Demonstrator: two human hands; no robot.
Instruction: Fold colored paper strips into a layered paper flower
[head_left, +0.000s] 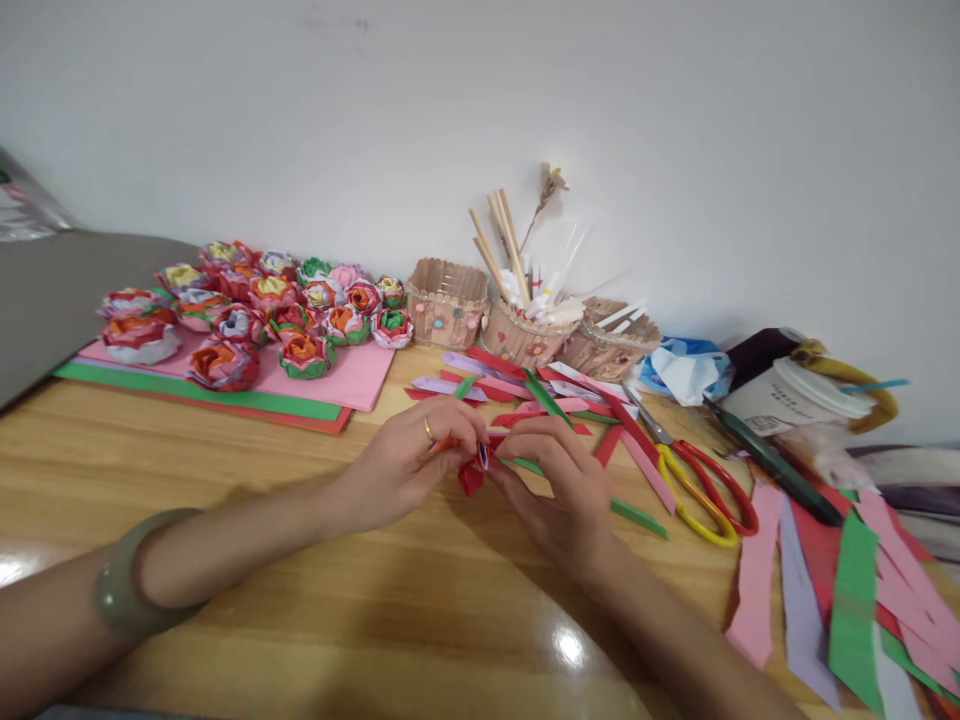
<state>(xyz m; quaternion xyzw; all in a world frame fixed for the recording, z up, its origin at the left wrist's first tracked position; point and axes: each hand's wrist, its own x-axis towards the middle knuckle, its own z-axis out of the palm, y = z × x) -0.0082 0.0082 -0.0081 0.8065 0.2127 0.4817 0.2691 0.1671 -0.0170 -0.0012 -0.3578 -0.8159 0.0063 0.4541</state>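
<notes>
Between my two hands is a small folded paper piece (472,476), red with some purple and orange showing, held above the wooden table. My left hand (420,460), with a ring on one finger, pinches it from the left. From the right, my right hand (559,485) grips its other side between thumb and fingers. The fingers cover much of the piece, so its full shape is hidden. Just behind the hands lies a loose pile of folded paper strips (551,395) in red, pink, purple and green.
Finished paper flowers (225,362) stand on stacked coloured sheets (360,383) at left. Decorated wooden-stick baskets (448,305) line the wall, one holding sticks. At right lie scissors (701,490), a dark green cutter-like tool (780,465), a lidded cup (795,395) and cut paper strips (853,590).
</notes>
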